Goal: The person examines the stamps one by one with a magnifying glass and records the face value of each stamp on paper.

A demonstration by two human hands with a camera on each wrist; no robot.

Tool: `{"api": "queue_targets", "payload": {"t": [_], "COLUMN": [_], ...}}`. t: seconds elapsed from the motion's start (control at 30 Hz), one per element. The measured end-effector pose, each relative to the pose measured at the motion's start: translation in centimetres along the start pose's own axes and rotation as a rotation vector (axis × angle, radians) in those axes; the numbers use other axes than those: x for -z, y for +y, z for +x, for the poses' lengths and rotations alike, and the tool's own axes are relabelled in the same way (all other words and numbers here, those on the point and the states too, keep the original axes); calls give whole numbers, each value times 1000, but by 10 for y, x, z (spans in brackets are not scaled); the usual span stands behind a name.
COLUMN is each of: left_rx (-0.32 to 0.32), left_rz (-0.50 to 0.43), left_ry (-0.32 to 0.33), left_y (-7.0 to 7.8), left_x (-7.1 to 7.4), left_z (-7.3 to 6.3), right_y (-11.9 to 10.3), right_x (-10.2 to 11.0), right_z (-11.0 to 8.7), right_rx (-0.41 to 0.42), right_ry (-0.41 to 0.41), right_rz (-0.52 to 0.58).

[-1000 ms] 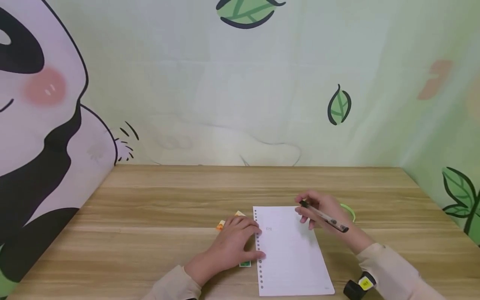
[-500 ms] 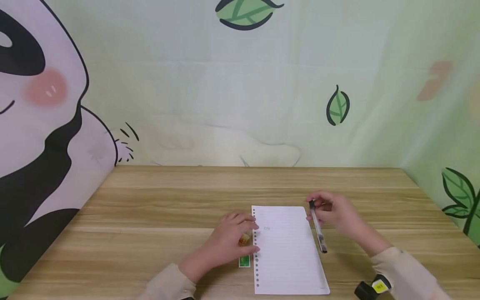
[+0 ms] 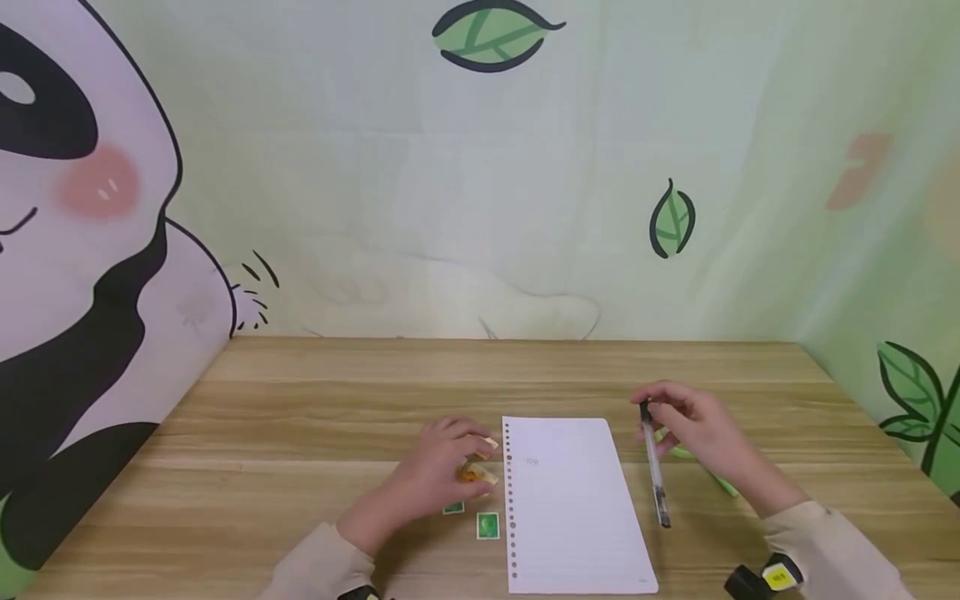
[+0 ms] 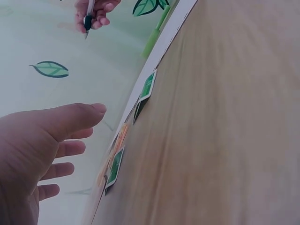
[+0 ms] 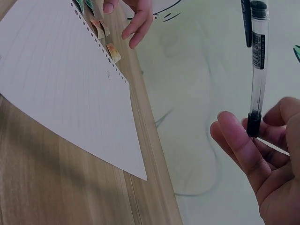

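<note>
My right hand (image 3: 686, 421) pinches a clear-barrelled pen (image 3: 655, 475) near its black tip end, right of the paper. In the right wrist view the pen's barcode label and black cap clip show. A lined loose-leaf sheet (image 3: 573, 508) with punched holes along its left edge lies between the hands, with small writing near its upper left. My left hand (image 3: 431, 467) hovers left of the sheet with thumb and fingers apart, holding nothing. Beneath and beside it are small curled stamp-like pieces: a green one (image 3: 488, 526), another green one (image 3: 453, 507) partly covered, and orange ones (image 5: 113, 53).
A slim green thing (image 3: 723, 485) lies on the wooden table (image 3: 337, 392) behind the right hand, partly hidden by it. A wall cloth (image 3: 390, 167) with a panda and leaves rises from the table's far edge.
My right hand has moved right, off the sheet, and the pen has swung to point down toward the front. My left hand has drawn left off the sheet's edge, uncovering more of the small pieces.
</note>
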State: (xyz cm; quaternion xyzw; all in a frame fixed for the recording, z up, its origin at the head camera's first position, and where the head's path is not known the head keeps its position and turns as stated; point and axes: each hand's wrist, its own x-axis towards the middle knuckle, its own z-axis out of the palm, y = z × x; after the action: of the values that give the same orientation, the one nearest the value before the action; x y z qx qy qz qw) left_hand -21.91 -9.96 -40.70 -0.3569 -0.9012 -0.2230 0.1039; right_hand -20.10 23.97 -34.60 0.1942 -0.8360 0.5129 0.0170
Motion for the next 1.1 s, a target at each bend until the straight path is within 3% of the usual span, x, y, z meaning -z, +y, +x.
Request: {"api": "queue_targets", "payload": {"t": [0.4,0.8,1.1], "left_rx": [18,17,11], "left_rz": [18,30,11], "left_ry": [-16,-34,-33], "left_y": [-10,-14,-16], "left_x": [2,-3,-6], "left_z": [-3,-4,-5], "right_y": [8,20,33], "right_x": [3,-1,-8], "right_z": [-2,-7,-11], "right_rx": [1,-55,-127], "right_ry": [34,-24,-6], "right_rz": [-19,-40,-85]}}
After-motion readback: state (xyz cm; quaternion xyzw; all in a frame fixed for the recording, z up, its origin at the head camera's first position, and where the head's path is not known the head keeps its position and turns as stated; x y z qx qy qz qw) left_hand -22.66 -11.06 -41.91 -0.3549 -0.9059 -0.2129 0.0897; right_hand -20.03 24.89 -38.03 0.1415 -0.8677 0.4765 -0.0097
